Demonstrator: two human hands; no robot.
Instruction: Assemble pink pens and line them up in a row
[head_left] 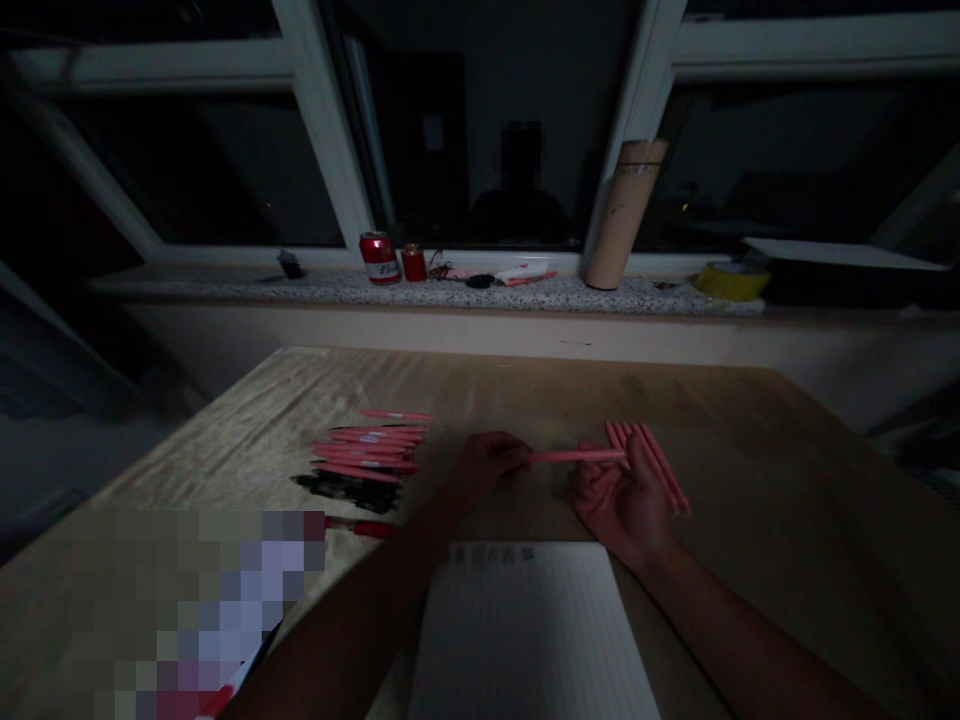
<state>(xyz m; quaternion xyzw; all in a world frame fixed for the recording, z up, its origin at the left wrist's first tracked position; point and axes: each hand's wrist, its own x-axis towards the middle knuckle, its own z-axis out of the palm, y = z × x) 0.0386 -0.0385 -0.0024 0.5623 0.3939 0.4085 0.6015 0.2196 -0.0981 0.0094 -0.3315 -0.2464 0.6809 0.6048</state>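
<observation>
- Left hand (486,462) pinches one end of a single pink pen (577,456), lying level above the table (720,420).
- Right hand (622,500), at 3 o'clock of the left, grips a bundle of pink pens (660,465) and touches the single pen's other end.
- Pile of pink pens (371,450) at 9 o'clock; lined paper (525,630) at 6 o'clock.

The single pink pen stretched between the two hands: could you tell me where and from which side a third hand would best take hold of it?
Grip the pink pen at its bare middle, coming from above. It lies nearly level, with the left hand pinching its left end and the right hand, which also holds a bundle of pink pens, at its right end, so only the midsection is free.
</observation>
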